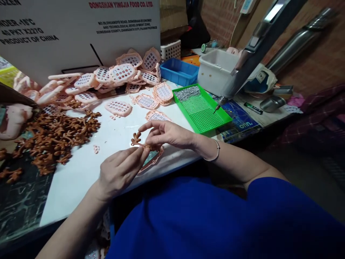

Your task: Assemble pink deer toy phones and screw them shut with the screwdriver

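Observation:
A small brown antler-shaped plastic piece is held between my two hands above the near edge of the white worktop. My left hand pinches it from the left with thumb and fingertips. From the right, the thumb and fingers of my right hand close on its other end, with the index finger raised away; that end is partly hidden. Under my hands lies a pink-rimmed part with a greenish middle, mostly covered. A large heap of similar brown antler pieces is at the left.
Pink shells with hole-studded white panels pile up against a white carton. A green tray holds small silvery screws. An electric screwdriver hangs over it, tip down. Behind stand a blue bin and a white tub.

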Demonstrator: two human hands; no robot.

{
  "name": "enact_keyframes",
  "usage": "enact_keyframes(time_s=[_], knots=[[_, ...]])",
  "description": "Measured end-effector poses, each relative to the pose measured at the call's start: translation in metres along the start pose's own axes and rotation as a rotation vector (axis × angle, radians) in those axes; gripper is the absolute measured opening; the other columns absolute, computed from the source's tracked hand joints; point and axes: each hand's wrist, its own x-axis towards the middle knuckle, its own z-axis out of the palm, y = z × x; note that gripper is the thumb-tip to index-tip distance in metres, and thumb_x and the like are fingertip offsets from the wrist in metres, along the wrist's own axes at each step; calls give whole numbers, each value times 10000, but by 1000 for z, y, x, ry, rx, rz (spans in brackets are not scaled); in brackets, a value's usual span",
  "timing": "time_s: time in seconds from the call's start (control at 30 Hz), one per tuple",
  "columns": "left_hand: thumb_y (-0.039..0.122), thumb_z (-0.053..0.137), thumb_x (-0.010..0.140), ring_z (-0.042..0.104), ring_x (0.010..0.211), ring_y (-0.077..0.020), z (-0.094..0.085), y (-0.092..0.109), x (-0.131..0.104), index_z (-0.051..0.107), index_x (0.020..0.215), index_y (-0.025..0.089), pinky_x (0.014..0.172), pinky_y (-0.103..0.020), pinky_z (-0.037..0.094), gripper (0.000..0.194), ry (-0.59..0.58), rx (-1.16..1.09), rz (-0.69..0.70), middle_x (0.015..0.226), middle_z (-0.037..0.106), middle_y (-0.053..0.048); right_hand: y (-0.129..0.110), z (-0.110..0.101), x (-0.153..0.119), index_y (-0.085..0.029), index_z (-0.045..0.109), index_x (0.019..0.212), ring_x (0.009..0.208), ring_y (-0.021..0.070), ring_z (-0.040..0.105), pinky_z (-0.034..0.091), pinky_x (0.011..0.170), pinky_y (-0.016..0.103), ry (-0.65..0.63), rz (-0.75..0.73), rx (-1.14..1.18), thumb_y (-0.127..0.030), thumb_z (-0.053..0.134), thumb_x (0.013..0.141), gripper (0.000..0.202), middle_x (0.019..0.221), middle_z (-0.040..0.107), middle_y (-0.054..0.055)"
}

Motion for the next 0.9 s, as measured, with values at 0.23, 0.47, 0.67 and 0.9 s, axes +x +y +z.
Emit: enact_keyframes(time_s=[0.23,0.47,0.67,0.9], knots=[[266,698,943,728,976,-251,30,26,-9,621,1315,216,832,-357,601,383,-22,-34,-458,1162,741,-134,15,-16,-14,-171,560,1090,611,66,619,508,615,163,237,-119,-125,-29,678,803,342,694,669,-65],[275,682,957,690,1053,-268,42,25,-24,628,1315,271,902,-415,586,362,-118,-150,-512,1164,746,-82,29,-25,-22,-172,549,1169,659,55,605,468,621,162,322,-161,-308,-46,660,821,387,734,667,-67],[269,698,946,679,1094,-287,40,24,-26,619,1371,306,918,-453,589,433,-112,-236,-533,1203,736,-90,48,-35,-22,-146,519,1291,691,56,596,505,667,172,261,-226,-324,-100,615,852,452,784,649,-53],[254,681,950,699,990,-271,29,20,-18,686,1289,324,864,-440,579,346,-29,-225,-640,1116,755,-67,45,-28,-27,-142,461,1301,735,55,610,502,706,175,119,-301,-260,-175,659,855,489,835,676,-39]])
